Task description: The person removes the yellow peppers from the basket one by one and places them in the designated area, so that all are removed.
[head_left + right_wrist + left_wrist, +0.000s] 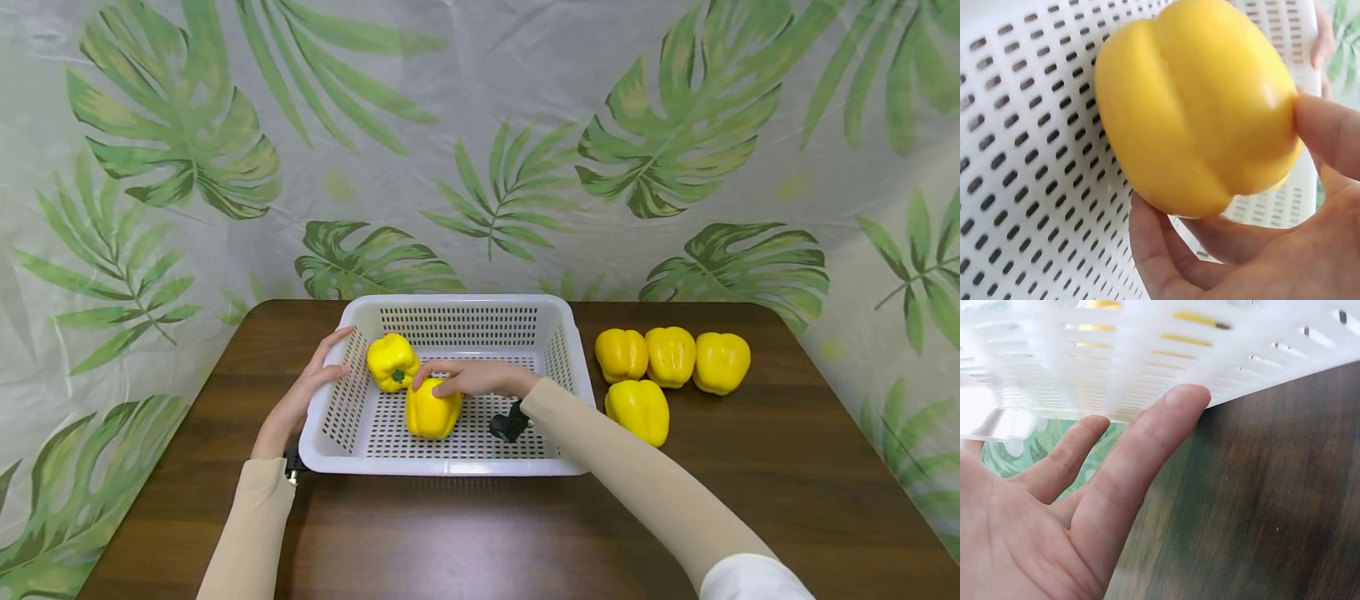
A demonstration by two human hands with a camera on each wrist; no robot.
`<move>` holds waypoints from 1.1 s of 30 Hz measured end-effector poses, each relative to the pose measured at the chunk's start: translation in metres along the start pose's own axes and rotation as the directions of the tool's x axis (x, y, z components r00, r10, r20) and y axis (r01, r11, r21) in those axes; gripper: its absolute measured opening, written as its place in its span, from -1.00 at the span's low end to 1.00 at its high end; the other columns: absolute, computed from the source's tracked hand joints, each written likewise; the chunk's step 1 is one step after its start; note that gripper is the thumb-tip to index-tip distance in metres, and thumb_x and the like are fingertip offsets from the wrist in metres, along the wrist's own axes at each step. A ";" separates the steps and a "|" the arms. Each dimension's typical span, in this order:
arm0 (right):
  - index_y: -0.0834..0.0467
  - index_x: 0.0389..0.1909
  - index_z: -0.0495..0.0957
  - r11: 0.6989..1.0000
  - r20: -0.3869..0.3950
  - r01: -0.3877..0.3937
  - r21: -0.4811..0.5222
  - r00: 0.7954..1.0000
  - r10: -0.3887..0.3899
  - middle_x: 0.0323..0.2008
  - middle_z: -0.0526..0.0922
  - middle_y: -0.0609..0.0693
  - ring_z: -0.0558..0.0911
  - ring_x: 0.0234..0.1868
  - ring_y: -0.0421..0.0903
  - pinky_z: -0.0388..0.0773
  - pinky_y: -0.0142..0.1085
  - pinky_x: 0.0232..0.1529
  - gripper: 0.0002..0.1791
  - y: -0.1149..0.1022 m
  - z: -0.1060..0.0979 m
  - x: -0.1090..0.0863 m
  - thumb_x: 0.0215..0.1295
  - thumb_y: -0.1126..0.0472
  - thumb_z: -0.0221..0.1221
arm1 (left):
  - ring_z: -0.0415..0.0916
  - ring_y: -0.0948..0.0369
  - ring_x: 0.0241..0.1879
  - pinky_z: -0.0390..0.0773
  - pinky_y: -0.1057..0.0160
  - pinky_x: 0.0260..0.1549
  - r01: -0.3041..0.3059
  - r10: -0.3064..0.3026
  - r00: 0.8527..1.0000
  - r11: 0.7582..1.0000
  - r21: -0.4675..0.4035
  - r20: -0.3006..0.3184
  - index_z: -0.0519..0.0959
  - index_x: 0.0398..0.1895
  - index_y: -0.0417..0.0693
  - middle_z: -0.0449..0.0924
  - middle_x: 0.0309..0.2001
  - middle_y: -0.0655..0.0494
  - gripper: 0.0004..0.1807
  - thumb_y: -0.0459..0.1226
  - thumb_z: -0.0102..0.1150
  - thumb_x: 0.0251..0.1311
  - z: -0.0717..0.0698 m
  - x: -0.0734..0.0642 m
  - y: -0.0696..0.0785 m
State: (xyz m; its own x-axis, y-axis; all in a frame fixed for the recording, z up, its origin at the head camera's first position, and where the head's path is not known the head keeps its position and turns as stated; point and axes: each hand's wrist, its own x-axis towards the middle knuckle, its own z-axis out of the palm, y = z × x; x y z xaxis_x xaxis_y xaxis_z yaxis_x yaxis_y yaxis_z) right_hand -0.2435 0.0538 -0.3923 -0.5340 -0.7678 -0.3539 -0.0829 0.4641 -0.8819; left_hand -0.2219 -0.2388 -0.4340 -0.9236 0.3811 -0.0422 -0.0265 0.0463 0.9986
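Inside the white perforated basket (450,467), my right hand (483,377) holds a yellow bell pepper (433,414) between thumb and fingers. The right wrist view shows the held pepper (1191,106) lobed and glossy, close over the slotted basket floor. A second yellow bell pepper (393,363) lies just to the left, its green stem facing forward. My left hand (300,398) is at the basket's left side. Seen in the left wrist view, the thumb and fingers of my left hand (1085,494) are extended, with tips against the basket's outer wall (1147,362).
Several more yellow bell peppers (670,358) stand grouped on the brown wooden table (757,500), right of the basket. A black wrist camera (510,425) on my right arm overlaps the basket floor. Behind the table hangs a leaf-print cloth (495,192).
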 end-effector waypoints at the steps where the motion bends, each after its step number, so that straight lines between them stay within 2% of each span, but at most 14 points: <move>1: 0.02 0.12 0.42 1.000 -0.008 0.003 -0.006 1.000 -0.003 0.28 0.28 -0.02 0.36 0.07 -0.07 0.34 -0.16 0.05 -0.68 0.001 -0.002 -0.001 0.43 0.30 -0.09 | 0.07 -0.34 0.22 0.42 -0.22 -0.10 0.000 0.000 1.000 1.000 0.000 0.000 -0.15 0.50 0.30 -0.29 0.47 -0.10 -0.34 -0.27 -0.25 0.41 0.000 0.000 0.000; 7: 0.02 0.13 0.42 0.999 -0.064 0.015 -0.045 0.998 -0.018 0.23 0.33 0.00 0.35 0.12 -0.06 0.29 -0.15 0.12 -0.66 0.006 -0.003 0.001 0.36 0.24 0.08 | 0.07 -0.35 0.23 0.41 -0.22 -0.10 -0.001 0.001 1.000 1.000 0.007 0.001 -0.15 0.50 0.30 -0.29 0.47 -0.10 -0.34 -0.27 -0.25 0.41 -0.001 0.000 -0.001; 13: 0.02 0.21 0.36 0.997 -0.125 -0.017 -0.070 0.992 0.008 0.33 0.23 0.08 0.33 0.18 0.01 0.30 -0.08 0.15 -0.52 0.002 0.001 0.000 0.27 0.26 0.17 | 0.07 -0.35 0.22 0.40 -0.24 -0.09 0.001 -0.001 1.000 1.000 0.010 0.001 -0.15 0.50 0.30 -0.29 0.46 -0.11 -0.34 -0.27 -0.26 0.41 -0.001 0.000 -0.001; 15: 0.01 0.24 0.34 0.998 -0.142 -0.040 -0.054 0.989 0.032 0.32 0.22 0.09 0.34 0.14 0.01 0.34 -0.08 0.10 -0.50 0.002 0.001 0.000 0.29 0.25 0.17 | 0.07 -0.35 0.22 0.40 -0.23 -0.09 0.000 0.000 1.000 1.000 0.015 -0.001 -0.16 0.50 0.30 -0.29 0.46 -0.11 -0.34 -0.27 -0.26 0.40 -0.001 0.000 -0.001; 19: -0.02 0.27 0.33 0.996 -0.183 -0.088 0.010 0.979 0.088 0.27 0.25 0.09 0.44 -0.11 0.00 0.48 -0.07 -0.14 -0.52 0.003 0.000 -0.002 0.35 0.25 0.10 | 0.07 -0.34 0.23 0.40 -0.23 -0.08 -0.004 0.004 1.000 1.000 0.016 -0.001 -0.15 0.50 0.29 -0.28 0.46 -0.10 -0.34 -0.27 -0.27 0.41 -0.001 0.000 -0.001; 22: -0.04 0.29 0.36 0.992 -0.216 -0.107 0.061 0.969 0.117 0.23 0.28 0.10 0.45 -0.27 0.00 0.51 -0.08 -0.25 -0.51 0.002 0.000 -0.002 0.36 0.29 0.08 | 0.06 -0.33 0.23 0.39 -0.22 -0.08 -0.008 0.008 1.000 1.000 0.011 0.001 -0.15 0.50 0.28 -0.28 0.46 -0.10 -0.35 -0.28 -0.27 0.41 -0.001 0.000 -0.001; 29: 0.02 0.26 0.39 0.987 -0.265 -0.073 0.145 0.958 0.110 0.18 0.37 0.11 0.46 -0.03 -0.02 0.48 -0.08 -0.01 -0.50 0.004 0.001 -0.001 0.31 0.34 0.12 | 0.08 -0.35 0.22 0.41 -0.21 -0.10 0.000 0.000 1.000 1.000 -0.005 0.003 -0.15 0.49 0.29 -0.28 0.46 -0.11 -0.34 -0.28 -0.26 0.41 0.000 0.000 -0.001; 33: -0.03 0.24 0.39 0.988 -0.275 -0.086 0.129 0.954 0.119 0.13 0.38 0.10 0.46 -0.11 -0.01 0.49 -0.07 -0.09 -0.50 0.004 0.001 0.000 0.29 0.28 0.17 | 0.09 -0.36 0.22 0.42 -0.22 -0.11 0.003 -0.003 1.000 1.000 -0.007 0.003 -0.15 0.49 0.30 -0.28 0.46 -0.11 -0.34 -0.27 -0.26 0.40 0.000 0.000 0.000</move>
State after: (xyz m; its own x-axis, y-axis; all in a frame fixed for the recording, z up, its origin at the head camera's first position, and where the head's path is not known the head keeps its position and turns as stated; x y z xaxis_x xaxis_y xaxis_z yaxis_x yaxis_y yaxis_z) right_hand -0.2426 0.0552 -0.3963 -0.7508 -0.5559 -0.3567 0.0727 0.4671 -0.8812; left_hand -0.2220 -0.2385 -0.4344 -0.9223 0.3838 -0.0452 -0.0320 0.0406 0.9987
